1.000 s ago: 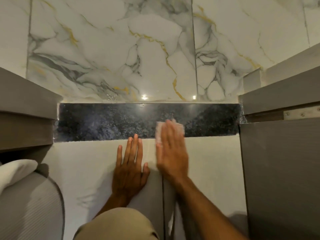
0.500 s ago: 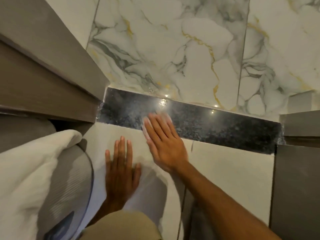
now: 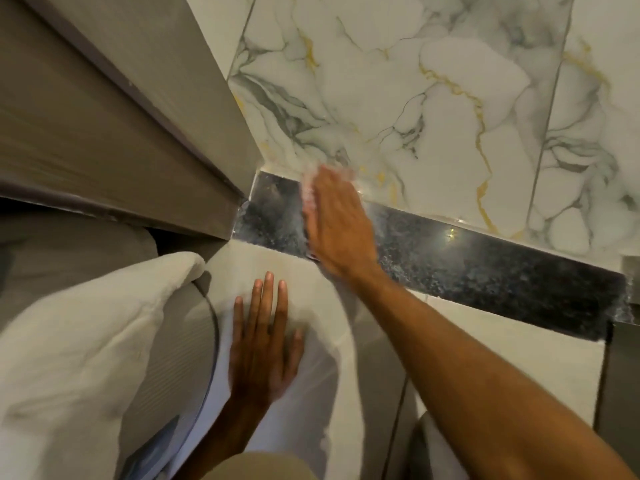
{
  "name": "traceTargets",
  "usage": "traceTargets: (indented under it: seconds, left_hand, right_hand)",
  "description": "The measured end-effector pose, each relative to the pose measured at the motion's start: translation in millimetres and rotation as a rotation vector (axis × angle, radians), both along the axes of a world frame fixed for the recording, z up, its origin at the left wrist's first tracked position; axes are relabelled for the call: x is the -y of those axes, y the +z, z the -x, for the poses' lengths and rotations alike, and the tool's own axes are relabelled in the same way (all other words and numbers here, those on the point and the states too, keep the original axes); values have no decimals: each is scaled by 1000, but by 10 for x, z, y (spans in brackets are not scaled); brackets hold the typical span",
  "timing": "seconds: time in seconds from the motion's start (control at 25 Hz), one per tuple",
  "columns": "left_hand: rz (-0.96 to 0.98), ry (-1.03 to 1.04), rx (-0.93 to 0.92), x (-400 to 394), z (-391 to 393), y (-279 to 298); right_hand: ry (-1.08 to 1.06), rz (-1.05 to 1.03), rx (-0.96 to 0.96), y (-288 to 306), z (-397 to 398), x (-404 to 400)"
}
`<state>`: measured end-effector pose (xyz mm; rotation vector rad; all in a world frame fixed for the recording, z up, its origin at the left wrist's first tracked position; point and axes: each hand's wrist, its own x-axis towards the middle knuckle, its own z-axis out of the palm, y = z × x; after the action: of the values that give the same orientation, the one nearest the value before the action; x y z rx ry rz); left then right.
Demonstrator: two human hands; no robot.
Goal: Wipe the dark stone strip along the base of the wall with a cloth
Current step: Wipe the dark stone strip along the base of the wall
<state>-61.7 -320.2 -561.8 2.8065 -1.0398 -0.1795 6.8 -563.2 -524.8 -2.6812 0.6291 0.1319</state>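
Observation:
The dark speckled stone strip (image 3: 485, 271) runs slantwise along the foot of the marbled wall. My right hand (image 3: 337, 223) lies flat on the strip near its left end and presses a pale cloth (image 3: 308, 192) against it. Only the cloth's edge shows, past my fingertips and along their left side. My left hand (image 3: 263, 344) rests palm down on the pale floor tile below the strip, fingers spread, holding nothing.
A grey wooden cabinet (image 3: 114, 133) closes off the strip's left end, and another grey panel (image 3: 623, 393) stands at its right end. A white padded cushion (image 3: 79, 341) lies on a grey ribbed seat (image 3: 173, 375) at the lower left. My knee (image 3: 256, 467) shows at the bottom edge.
My right hand has slid the cloth leftward along the strip to near its left end. The view has swung left and tilted. The left hand stays flat on the floor.

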Motion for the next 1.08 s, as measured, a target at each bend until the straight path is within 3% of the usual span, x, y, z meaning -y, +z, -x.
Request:
traceTargets:
  seconds: [0.16,0.24,0.4,0.52,0.72,0.84,0.92,1.08]
  left_hand:
    - [-35,17,-28,15,-12,25]
    - [-26,9,-37,26,-9,26]
    - [-24,1,-31,-4,4,-7]
    - [-42,-18,-41,69,13,-3]
    - [11,-182,-48,437,148,-48]
    - [32,-146,-26,454,147,-102]
    - [48,-133,-17,445,163,-74]
    - [54,-54,15,477,180,-30]
  right_hand:
    - [-343,104,-53,156,1044,839]
    - [-422,193,-56,136,849,686]
    - [-137,39,141,67,-120,-158]
    - [-118,21,242,-17,121,209]
    - [-614,105,84,179,1852,1444]
    - [-841,170,-37,138,1908,1497]
    - [-767,127,-3,120,1414,1014]
    - [-221,21,-21,48,11,-182]
